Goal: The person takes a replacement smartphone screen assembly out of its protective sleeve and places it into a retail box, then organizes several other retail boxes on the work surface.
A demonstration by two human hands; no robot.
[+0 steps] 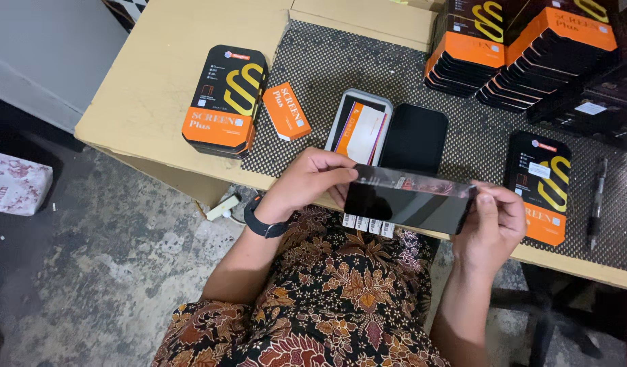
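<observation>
**A:** Start with the big things. What lay on the table?

**B:** A dark mesh mat covered most of it. Stacks of orange-and-black boxes stood at the far right, well apart from the hands, and one more stack of boxes sat at the left, partly off the mat. An open grey case with a dark lid beside it lay just beyond the hands.

**A:** And the hands?

**B:** Both held a glossy black panel above the table's near edge, over the lap. The left hand had fingers curled over its top left corner, pinching it. The right hand pinched the right end, thumb on the face.

**A:** So what could have gone wrong?

**B:** In my judgement, the panel hung past the edge, so a slipped pinch would have dropped it to the concrete floor. The thumb on the face risked smudges. A strip of small white labels dangled beneath; it might have snagged. The pen lay near the right edge, and a nudge could have rolled it.
</observation>
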